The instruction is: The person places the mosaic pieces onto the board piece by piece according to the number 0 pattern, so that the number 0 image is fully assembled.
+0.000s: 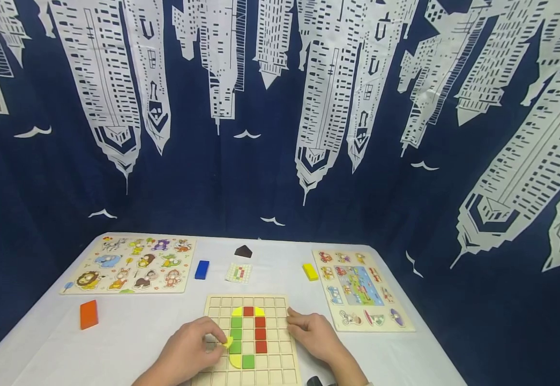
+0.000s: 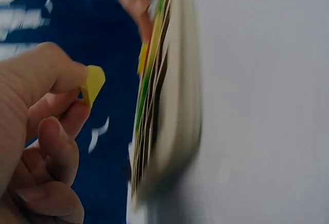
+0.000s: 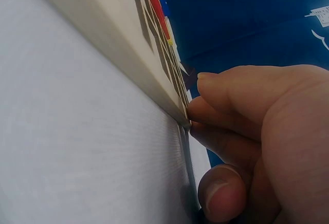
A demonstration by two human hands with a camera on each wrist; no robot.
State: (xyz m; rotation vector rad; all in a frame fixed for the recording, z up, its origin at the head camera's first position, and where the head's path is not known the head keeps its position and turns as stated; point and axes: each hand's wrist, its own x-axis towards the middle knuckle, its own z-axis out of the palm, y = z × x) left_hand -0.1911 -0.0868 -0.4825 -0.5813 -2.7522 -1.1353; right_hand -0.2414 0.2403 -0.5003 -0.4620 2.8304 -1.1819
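Observation:
My left hand (image 1: 190, 347) pinches a small yellow tile (image 2: 94, 85) between thumb and fingertips, over the left part of the wooden grid board (image 1: 277, 364). On the board, green tiles (image 1: 236, 333), red tiles (image 1: 260, 333) and rounded yellow corner tiles (image 1: 235, 361) form a ring of squares. The held tile overlaps the green column in the head view. At the board's right side, near its far corner, my right hand (image 1: 315, 335) rests its fingertips against the edge. The right wrist view shows those fingers (image 3: 226, 113) right at the board's rim.
A small pattern card (image 1: 239, 273) lies beyond the board, between a blue block (image 1: 202, 269) and a yellow block (image 1: 311, 272). A dark pentagonal piece (image 1: 243, 251) is behind it. Puzzle boards with animals (image 1: 130, 265) and vehicles (image 1: 364, 289) flank them. An orange block (image 1: 89, 314) lies left.

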